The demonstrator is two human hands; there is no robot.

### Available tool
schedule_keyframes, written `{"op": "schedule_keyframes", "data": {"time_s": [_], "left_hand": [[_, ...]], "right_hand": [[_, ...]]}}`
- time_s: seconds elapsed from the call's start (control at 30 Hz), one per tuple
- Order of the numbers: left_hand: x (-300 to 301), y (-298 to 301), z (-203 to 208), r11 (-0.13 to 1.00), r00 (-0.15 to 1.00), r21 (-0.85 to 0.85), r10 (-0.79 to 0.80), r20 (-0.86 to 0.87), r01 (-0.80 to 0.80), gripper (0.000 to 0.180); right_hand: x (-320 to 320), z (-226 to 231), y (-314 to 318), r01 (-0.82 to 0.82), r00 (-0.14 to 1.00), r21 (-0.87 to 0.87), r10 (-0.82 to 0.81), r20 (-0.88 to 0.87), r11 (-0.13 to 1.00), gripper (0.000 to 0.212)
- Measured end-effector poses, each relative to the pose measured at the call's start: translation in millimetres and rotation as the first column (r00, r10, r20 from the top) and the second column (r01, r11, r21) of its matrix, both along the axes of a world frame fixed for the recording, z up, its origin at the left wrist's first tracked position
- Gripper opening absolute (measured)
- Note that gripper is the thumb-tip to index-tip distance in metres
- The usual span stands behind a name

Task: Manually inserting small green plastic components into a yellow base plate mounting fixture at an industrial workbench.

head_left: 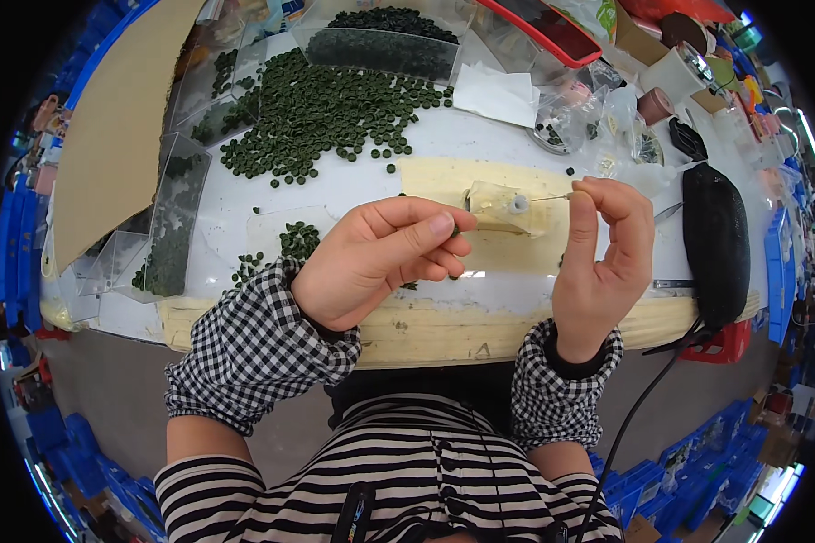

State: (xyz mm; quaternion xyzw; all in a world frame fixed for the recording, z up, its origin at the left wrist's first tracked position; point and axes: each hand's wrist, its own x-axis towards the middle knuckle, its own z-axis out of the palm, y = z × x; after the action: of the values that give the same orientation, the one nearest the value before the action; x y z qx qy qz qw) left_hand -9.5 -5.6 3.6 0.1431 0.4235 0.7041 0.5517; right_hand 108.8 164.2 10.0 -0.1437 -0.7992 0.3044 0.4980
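Note:
My left hand (pixel 371 249) is closed in a pinch, thumb against forefinger. A small dark green round piece (pixel 455 232) shows at its fingertips. My right hand (pixel 604 258) is raised to the right, its thumb and forefinger closed on the end of a thin needle-like wire (pixel 550 197). That wire points left toward a small block wrapped in yellowish tape (pixel 493 206), which carries a short whitish tube (pixel 518 204). Whether the wire touches the tube I cannot tell. Just left of my left hand lies a small heap of green pieces (pixel 299 241).
A wide pile of green round pieces (pixel 312 109) spreads at the back left, before a clear bin (pixel 380 50). Cardboard (pixel 127 118) stands left. Around the right are white paper (pixel 496 93), a red-edged phone (pixel 552 29), a thread spool (pixel 655 106) and a black padded object (pixel 717 244).

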Motion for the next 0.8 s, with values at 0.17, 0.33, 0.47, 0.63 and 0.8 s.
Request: {"op": "schedule_keyframes", "data": {"time_s": [0.17, 0.33, 0.47, 0.63, 0.8], "left_hand": [[-2, 0, 0, 0.999, 0.999, -0.022, 0.039, -0.013, -0.04, 0.024], [-1, 0, 1, 0.999, 0.999, -0.032, 0.043, -0.014, -0.044, 0.024], [1, 0, 1, 0.999, 0.998, -0.015, 0.047, -0.041, -0.047, 0.024], [0, 0, -1, 0.999, 0.997, 0.0, 0.034, -0.065, -0.034, 0.024], [0, 1, -2, 0.999, 0.995, -0.019, 0.033, -0.092, -0.035, 0.024]], "right_hand": [[-2, -5, 1, 0.002, 0.982, 0.151, -0.03, 0.187, 0.989, 0.009], [12, -1, 6, 0.022, 0.971, 0.138, -0.054, 0.233, 0.99, 0.023], [42, 4, 18, 0.102, 0.961, 0.047, -0.11, 0.253, 0.994, 0.015], [69, 3, 21, 0.063, 0.865, 0.106, -0.107, 0.49, 0.992, 0.008], [68, -7, 16, 0.018, 0.805, 0.196, -0.13, 0.578, 0.98, 0.012]]}}
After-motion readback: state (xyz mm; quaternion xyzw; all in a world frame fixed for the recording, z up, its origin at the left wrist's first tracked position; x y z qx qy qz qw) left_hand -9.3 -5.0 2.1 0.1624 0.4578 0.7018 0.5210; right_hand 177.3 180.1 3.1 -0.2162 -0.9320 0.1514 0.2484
